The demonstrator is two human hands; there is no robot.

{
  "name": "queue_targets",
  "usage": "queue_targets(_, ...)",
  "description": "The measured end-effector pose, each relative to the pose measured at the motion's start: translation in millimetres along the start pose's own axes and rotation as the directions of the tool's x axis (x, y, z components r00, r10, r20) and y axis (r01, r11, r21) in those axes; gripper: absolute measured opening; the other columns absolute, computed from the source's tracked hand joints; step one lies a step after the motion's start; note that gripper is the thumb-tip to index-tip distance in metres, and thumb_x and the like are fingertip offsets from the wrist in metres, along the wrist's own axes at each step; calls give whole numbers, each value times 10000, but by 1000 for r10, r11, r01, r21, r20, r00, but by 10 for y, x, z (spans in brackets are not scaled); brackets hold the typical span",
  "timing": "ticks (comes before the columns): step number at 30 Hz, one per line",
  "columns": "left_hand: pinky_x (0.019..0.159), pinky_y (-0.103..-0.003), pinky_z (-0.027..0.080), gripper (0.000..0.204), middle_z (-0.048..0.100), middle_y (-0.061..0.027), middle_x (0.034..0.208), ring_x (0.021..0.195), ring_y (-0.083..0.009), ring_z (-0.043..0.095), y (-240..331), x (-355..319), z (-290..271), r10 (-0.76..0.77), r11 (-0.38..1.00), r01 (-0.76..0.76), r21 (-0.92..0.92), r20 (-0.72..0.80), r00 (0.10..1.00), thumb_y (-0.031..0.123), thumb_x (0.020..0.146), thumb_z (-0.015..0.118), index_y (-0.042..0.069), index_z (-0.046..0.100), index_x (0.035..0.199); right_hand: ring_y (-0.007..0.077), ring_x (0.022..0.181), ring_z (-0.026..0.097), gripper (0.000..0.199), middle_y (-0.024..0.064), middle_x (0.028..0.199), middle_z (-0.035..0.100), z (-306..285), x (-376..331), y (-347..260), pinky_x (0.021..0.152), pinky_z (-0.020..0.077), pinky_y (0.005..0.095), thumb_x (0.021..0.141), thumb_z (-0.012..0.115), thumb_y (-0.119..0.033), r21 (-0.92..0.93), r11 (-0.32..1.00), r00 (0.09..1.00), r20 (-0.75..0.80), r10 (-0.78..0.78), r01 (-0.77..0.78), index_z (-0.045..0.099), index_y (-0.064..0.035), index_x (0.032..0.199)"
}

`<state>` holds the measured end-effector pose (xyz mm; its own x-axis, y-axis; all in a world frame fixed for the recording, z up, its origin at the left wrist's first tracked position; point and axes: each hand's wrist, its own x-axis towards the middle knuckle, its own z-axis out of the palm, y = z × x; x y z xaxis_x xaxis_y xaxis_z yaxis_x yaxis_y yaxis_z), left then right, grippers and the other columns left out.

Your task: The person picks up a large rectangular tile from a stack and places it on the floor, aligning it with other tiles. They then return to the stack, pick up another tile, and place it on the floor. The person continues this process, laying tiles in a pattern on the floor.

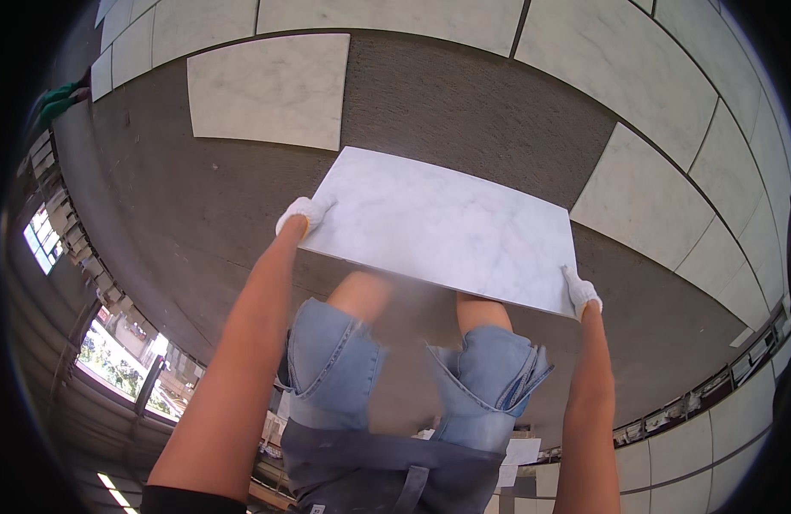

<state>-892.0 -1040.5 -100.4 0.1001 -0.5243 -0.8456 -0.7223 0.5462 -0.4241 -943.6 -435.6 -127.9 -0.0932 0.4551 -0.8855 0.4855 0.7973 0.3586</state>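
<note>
head view, looking straight down. both hands gloved in white, clamped on one marble tile (442, 227), white with grey veining, held flat-ish and clear of the floor.

left hand (303, 212) grips the tile's left corner at about 9 o'clock of the tile, fingers wrapped over the edge. right hand (580, 291) grips the near right corner at about 4 o'clock, thumb on top. hands are well apart, one per end of the tile. bare forearms run up from 6 and 7 o'clock of the frame.

tile sits at frame centre, tilted so its right end drops toward 4 o'clock. it hides the knees; denim shorts (412, 368) and a dark apron (387, 471) show under its near edge.

below is a grey mortar bed (464, 103), rough and bare. a laid tile (271, 86) lies on it at 11 o'clock, apart from the held one. more laid tiles (669, 103) run in a band from 12 round to 4 o'clock, joints visible between them. nearest of these (644, 201) is just past the held tile's right end, at 3 o'clock, not touching.

windows (113, 343) at 8 o'clock. something green (57, 98) at 10 o'clock, too small to tell.
</note>
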Motion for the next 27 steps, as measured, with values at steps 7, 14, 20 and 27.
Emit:
queue_targets(7, 977, -448, 488, 808, 646, -203, 1292, 1222, -352, 618, -112, -356, -282, -19, 1000, 19, 4, -104, 994, 724, 855, 504, 43, 664, 1261, 473, 1077, 644, 948, 333, 1130, 658, -201, -129, 51, 845, 511, 496, 899, 470, -750, 80, 997, 999, -54, 2, 2, 616, 142, 1184)
queue_targets(14, 895, -478, 561, 469, 686, -121, 1248, 1146, -329, 667, -1185, -1583, -560, -14, 996, -3, -89, -189, 982, 497, 915, 567, 146, 731, 1179, 451, 1199, 593, 840, 325, 1228, 622, -850, -1486, 320, 959, 487, 480, 886, 539, -665, -32, 992, 978, -163, -129, 126, 633, 110, 1198)
queue_targets(20, 911, -460, 530, 621, 706, -79, 1224, 1148, -296, 666, -2591, -3182, -413, -105, 901, 40, -431, -129, 986, 660, 881, 481, 187, 728, 1197, 372, 1093, 654, 873, 280, 1151, 678, -1444, -3282, 404, 932, 485, 474, 901, 470, -725, -270, 903, 895, -208, -395, 335, 664, 83, 1169)
queue_targets(27, 931, -483, 495, 674, 704, -125, 1213, 1168, -326, 649, -3738, -4713, 1248, -365, 573, 192, -797, -38, 930, 696, 848, 499, 163, 728, 1190, 406, 1182, 621, 868, 312, 1178, 650, -1971, -4215, -209, 906, 511, 473, 862, 507, -721, -666, 452, 567, -53, -822, 593, 663, 86, 1143)
